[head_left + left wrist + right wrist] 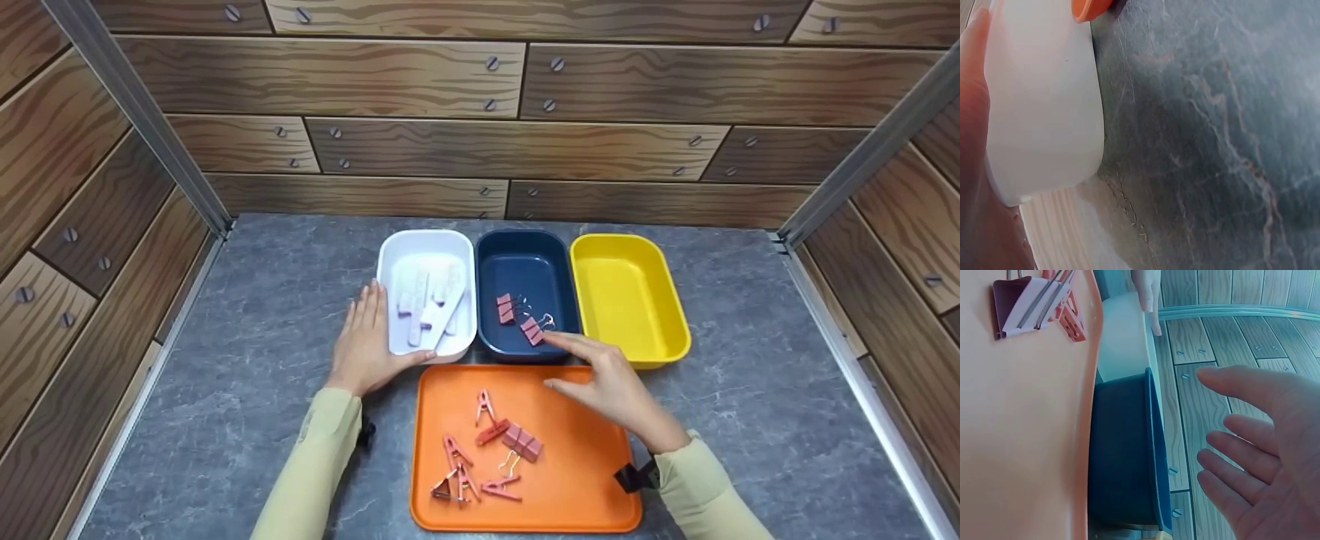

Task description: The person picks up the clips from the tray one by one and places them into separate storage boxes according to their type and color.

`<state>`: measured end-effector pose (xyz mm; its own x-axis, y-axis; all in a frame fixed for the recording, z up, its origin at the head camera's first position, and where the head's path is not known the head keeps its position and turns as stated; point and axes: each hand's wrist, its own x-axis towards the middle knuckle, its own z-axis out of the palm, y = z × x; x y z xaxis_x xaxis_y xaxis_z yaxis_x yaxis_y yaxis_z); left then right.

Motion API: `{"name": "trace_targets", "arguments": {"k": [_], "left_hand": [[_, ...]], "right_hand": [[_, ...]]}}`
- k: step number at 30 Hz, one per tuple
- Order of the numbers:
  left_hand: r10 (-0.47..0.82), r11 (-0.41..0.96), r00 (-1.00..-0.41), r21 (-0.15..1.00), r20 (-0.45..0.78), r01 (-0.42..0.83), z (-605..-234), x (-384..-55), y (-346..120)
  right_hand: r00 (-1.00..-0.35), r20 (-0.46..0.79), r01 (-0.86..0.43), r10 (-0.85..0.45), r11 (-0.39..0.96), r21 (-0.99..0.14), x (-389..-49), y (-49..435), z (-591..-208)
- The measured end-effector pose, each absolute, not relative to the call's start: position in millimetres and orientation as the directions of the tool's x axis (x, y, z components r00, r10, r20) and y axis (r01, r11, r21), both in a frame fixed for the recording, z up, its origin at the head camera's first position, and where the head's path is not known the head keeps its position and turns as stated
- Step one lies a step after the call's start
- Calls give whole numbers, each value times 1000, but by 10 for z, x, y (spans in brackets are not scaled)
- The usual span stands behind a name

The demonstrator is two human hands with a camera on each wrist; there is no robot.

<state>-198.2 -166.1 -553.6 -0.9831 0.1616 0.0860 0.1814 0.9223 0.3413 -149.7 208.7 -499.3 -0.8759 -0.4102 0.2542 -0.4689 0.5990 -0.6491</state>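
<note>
Bottom centre, a smooth orange tray (577,465) carries pink clothespins (493,433). Beyond, the right hand (611,379), grip apart, hovers beside a ribbed pink binder clip (533,331) in the glossy navy bin (525,266), mid-frame; its body slants toward lower right, handles pointing upper right. The left hand (366,345), grip apart, touches the white bin (427,255).
</note>
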Motion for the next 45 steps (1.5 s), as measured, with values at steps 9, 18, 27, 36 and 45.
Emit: {"name": "trace_targets", "arguments": {"k": [9,18,27,36,45], "left_hand": [[165,924,-984,338,75,180,-5535,-1987,-1661],[160,928,-985,332,57,170,-5530,-1988,-1668],[159,927,-985,335,63,171,-5534,-1992,-1665],[154,922,-986,349,60,165,-5545,-1997,-1670],[155,925,-986,342,58,165,-5538,-1992,-1668]], "right_hand": [[-868,239,-474,-434,584,-659,-1436,2107,-5060],[-872,137,-428,-470,597,-678,-1403,2145,-5137],[-820,41,-448,-572,595,-667,-1355,2152,-5224],[-791,-106,-341,-602,578,-742,-1288,2079,-5292],[-764,-133,-367,-631,595,-715,-1242,2006,-5376]]}}
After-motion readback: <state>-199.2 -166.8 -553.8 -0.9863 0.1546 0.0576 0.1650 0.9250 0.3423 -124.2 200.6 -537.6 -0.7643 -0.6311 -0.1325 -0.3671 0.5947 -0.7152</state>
